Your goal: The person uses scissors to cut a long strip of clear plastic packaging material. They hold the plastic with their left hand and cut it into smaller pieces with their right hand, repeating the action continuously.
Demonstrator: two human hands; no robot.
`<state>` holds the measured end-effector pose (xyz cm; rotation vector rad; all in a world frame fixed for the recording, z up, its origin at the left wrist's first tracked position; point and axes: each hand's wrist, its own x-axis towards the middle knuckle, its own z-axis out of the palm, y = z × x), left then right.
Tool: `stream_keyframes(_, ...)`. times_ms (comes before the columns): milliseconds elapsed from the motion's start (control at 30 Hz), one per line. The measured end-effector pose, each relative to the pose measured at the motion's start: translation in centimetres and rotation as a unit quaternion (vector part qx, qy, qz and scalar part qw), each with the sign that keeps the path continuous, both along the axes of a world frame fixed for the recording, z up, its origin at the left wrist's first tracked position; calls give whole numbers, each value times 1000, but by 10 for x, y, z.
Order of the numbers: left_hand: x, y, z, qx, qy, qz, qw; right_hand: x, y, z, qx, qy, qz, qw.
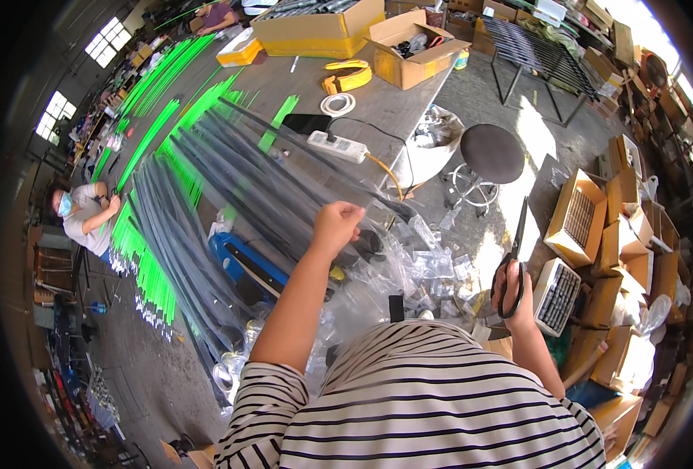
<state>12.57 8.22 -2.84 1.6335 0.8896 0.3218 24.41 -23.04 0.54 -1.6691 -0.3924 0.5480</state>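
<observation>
Left hand (337, 225), middle of the frame, pinched shut on a clear plastic sleeve (284, 195) stretched up left over the table (377, 102). Right hand (510, 293), lower right, wrapped around black scissors (516, 258), blades pointing up. Stool (492, 152) above.

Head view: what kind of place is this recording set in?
Most likely a small factory or packing workshop: a long metal worktable heaped with green rods in clear sleeves, and stacked cardboard boxes. The left hand grips sleeves; the right hand holds scissors.
</observation>
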Motion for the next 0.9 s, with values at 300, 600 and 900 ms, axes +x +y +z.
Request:
stream_keyframes(300, 125, 9, -132, -344, 142, 186, 910, -3, -67, -9, 4, 56, -84, 995)
stream_keyframes(600, 116, -12, -90, -380, -114, 96, 913, -1, -88, -6, -13, 59, -162, 985)
stream_keyframes(900, 72, -87, 52, -383, -371, -18, 846, 27, -18, 20, 245, 170, -54, 953)
